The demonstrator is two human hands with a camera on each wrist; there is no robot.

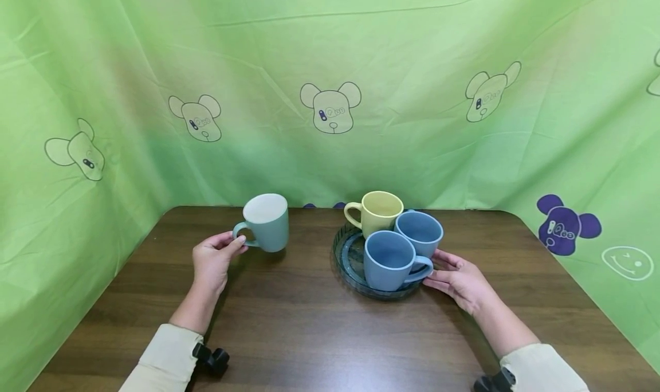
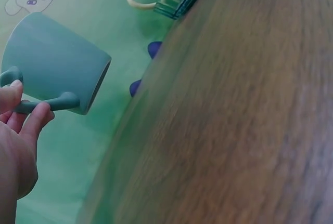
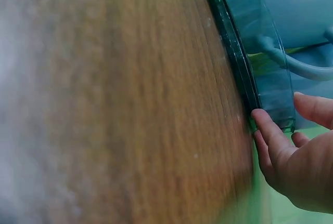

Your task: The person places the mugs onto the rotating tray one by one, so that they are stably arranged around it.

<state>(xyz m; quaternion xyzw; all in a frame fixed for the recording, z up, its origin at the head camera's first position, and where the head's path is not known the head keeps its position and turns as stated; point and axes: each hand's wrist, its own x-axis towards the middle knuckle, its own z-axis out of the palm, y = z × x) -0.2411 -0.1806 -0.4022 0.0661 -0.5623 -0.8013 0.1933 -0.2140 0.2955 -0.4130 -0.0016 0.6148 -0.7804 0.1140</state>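
I see my left hand (image 1: 212,260) pinching the handle of the teal mug (image 1: 267,222), thumb and fingers curled round it; in the left wrist view the same mug (image 2: 52,63) looks tilted, and I cannot tell whether its base touches the wooden table (image 1: 289,323). It sits left of centre, well apart from the round glass tray (image 1: 346,260). My right hand (image 1: 459,280) rests against the tray's right edge with fingers nearly straight; the right wrist view shows the fingertips (image 3: 263,122) touching the tray's rim (image 3: 260,73). On the tray stand three mugs close together: a yellow mug (image 1: 378,211) at the back, a blue mug (image 1: 420,231) to its right, and a second blue mug (image 1: 389,260) in front, its handle pointing toward my right hand. A green cloth printed with bears (image 1: 330,65) hangs behind the table
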